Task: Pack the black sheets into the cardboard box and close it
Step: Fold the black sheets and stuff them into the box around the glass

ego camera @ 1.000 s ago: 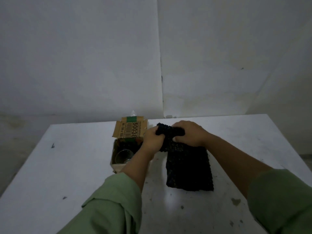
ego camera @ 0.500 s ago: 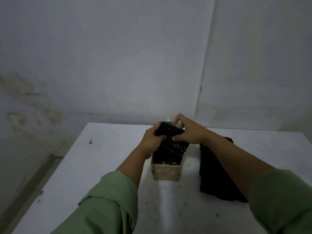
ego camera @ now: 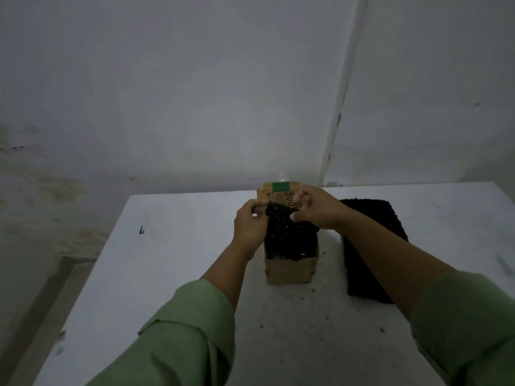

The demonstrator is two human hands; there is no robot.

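A small cardboard box [ego camera: 288, 271] stands open on the white table, its printed back flap [ego camera: 278, 192] raised. A black textured sheet [ego camera: 287, 238] hangs down into the box mouth. My left hand [ego camera: 249, 227] pinches the sheet's top left edge and my right hand [ego camera: 317, 208] pinches its top right edge, both just above the box. To the right of the box a stack of black sheets [ego camera: 370, 252] lies flat on the table, partly hidden by my right forearm.
The white table [ego camera: 172, 274] has small dark specks near the box. Its left edge drops to the floor. A pale wall with a vertical seam [ego camera: 334, 121] rises close behind the table's far edge.
Both hands lifted one black sheet off the stack and carried it left over the box, where it now hangs inside. The view swung left, putting the box at the centre.
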